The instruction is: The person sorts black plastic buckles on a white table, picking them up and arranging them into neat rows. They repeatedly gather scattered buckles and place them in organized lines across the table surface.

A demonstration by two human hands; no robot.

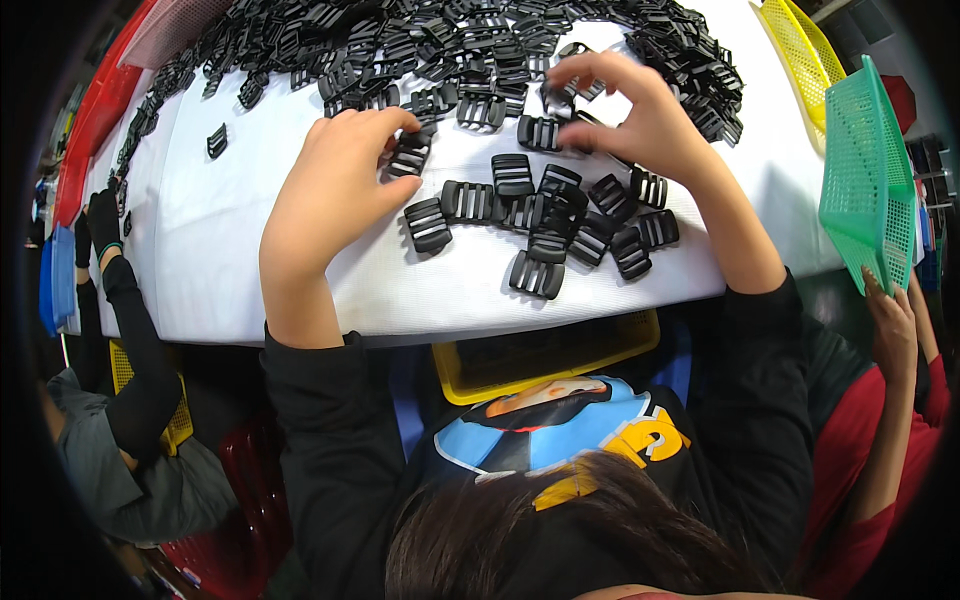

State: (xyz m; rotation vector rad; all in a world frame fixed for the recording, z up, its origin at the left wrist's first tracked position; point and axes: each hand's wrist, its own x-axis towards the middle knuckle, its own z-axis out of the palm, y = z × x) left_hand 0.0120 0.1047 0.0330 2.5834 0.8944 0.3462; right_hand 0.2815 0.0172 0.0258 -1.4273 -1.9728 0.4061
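Note:
My left hand (335, 185) curls its thumb and forefinger around the two ends of a black plastic slide buckle (411, 154) on the white-covered table. To the right, my right hand (645, 115) has its thumb and fingers spread apart over the near edge of the buckle pile. Its thumb tip is beside another black slide buckle (540, 133), and its fingertips are slightly blurred. Between me and the pile lies a loose cluster of several such buckles (513, 175), some overlapping. One buckle (537, 275) is closest to the table's front edge.
A big heap of black buckles (420, 45) covers the far table (230, 260). A red tray (85, 130) borders the left. A co-worker's gloved hand (103, 220) is there. At right, another person's hand (890, 315) holds a green basket (868, 170). A yellow tray (450, 375) is below the edge.

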